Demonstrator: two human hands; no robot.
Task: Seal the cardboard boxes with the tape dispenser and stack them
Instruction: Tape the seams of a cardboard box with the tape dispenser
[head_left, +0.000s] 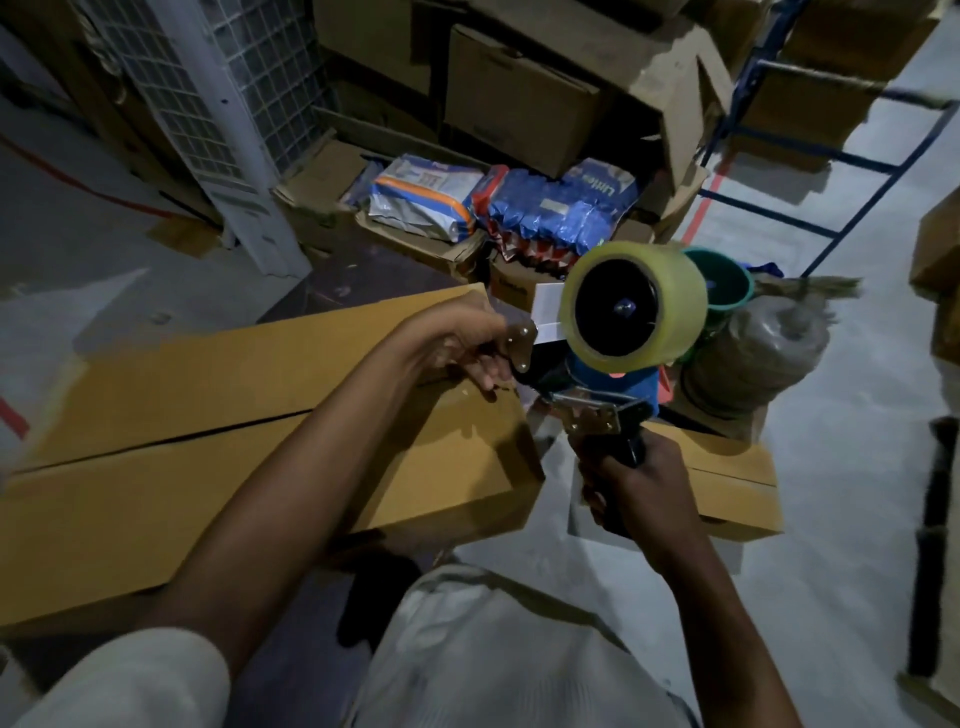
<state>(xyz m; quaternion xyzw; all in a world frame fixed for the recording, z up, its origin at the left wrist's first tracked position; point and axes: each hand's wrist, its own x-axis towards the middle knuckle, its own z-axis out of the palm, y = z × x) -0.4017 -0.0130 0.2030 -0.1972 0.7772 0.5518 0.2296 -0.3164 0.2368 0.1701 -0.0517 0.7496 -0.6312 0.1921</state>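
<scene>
Brown cardboard box (208, 415), long, flaps shut, seam down the middle untaped, lying on the floor (831, 467) at left. Smaller box (727, 478) at lower right, partly behind the right hand (634, 493). Tape dispenser (608, 384) held up over the gap between both boxes, yellowish tape roll (634, 306) facing the camera. Right hand clenched round the black handle. Left hand (467, 348) curled, pinching the metal plate at the dispenser's front.

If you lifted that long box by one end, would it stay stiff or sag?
Probably fairly stiff: the box is cardboard with straight, crisp edges. It is long and flat, though, so it may bow a little in the middle. Its top seam shows a dark, untaped gap, so the flaps could spring open if it is tilted.
</scene>
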